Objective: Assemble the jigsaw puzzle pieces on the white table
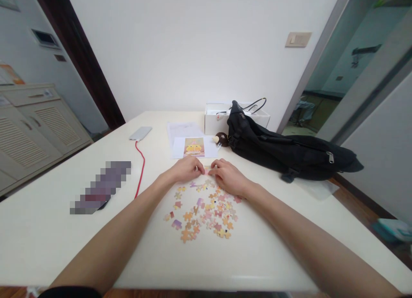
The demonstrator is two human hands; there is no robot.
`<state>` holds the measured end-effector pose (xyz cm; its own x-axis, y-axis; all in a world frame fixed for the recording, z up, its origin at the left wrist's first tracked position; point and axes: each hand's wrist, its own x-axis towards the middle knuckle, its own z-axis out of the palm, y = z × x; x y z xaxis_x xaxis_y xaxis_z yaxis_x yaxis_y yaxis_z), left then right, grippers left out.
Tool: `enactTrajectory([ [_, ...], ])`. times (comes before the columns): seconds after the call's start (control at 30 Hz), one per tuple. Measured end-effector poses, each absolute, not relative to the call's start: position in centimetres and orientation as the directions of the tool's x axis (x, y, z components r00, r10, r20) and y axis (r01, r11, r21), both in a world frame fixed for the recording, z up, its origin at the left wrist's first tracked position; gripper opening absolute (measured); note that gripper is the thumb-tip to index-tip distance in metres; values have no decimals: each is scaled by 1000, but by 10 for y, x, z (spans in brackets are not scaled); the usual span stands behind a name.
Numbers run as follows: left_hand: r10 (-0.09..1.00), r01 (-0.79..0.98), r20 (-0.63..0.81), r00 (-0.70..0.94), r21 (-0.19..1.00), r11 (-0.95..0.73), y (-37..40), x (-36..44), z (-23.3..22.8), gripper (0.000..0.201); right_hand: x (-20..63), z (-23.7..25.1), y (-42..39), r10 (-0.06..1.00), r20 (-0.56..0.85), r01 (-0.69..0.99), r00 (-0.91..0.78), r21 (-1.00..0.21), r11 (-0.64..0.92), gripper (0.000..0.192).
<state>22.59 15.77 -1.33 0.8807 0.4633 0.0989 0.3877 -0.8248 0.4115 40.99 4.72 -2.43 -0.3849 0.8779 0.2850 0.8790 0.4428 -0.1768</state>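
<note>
My left hand (188, 169) and my right hand (229, 176) meet over the white table, just beyond a spread of loose jigsaw puzzle pieces (209, 212). Between the two sets of curled fingertips lie small pinkish puzzle pieces (207, 171), partly covered by the fingers. Both hands pinch at these pieces from opposite sides; whether they are joined is too small to tell. The loose pieces are orange, yellow, pink and purple. Past my hands, a printed picture (194, 147) of a yellow figure lies on white paper.
A black bag (283, 152) lies at the right, against a white box (214, 123) holding cables. Near the bag sits a small brown round object (222, 139). On the left are a silver power bank (140, 133) with a red cable (141, 165) and a pixelated item (103, 188).
</note>
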Motion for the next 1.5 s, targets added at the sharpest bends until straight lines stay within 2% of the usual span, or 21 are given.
enactTrajectory([
  [0.1, 472, 402, 104, 875, 387, -830, 157, 226, -13, 29, 409, -28, 48, 878, 307, 882, -367, -185, 434, 35],
  [0.23, 422, 352, 136, 896, 360, -864, 158, 224, -14, 27, 409, -29, 49, 882, 334, 889, -333, -201, 412, 32],
  [0.33, 418, 327, 172, 892, 393, -859, 160, 224, -16, 25, 415, -25, 50, 887, 382, 893, -258, -255, 369, 28],
  [0.4, 462, 332, 246, 852, 430, -840, 163, 224, -17, 22, 422, -21, 51, 892, 424, 897, -157, -318, 308, 25],
  [0.5, 574, 368, 423, 701, 475, -799, 168, 225, -20, 19, 437, -14, 53, 905, 417, 905, 84, -413, 106, 23],
  [0.57, 643, 405, 536, 547, 504, -763, 172, 226, -25, 18, 447, -10, 55, 910, 340, 891, 238, -450, -65, 23],
  [0.63, 701, 434, 596, 391, 553, -712, 175, 226, -33, 18, 455, -9, 56, 924, 232, 880, 303, -441, -178, 23],
  [0.73, 800, 418, 530, 281, 683, -599, 179, 227, -44, 17, 460, -10, 55, 953, 119, 902, 277, -373, -216, 21],
  [0.87, 859, 377, 440, 264, 772, -511, 183, 229, -50, 17, 456, -13, 55, 968, 107, 937, 229, -294, -189, 20],
  [1.23, 860, 378, 429, 274, 775, -507, 184, 227, -48, 17, 447, -9, 48, 974, 87, 963, 211, -191, -192, 21],
  [1.5, 842, 386, 459, 283, 750, -538, 185, 227, -48, 16, 438, -7, 44, 984, 95, 982, 151, -126, -139, 21],
])
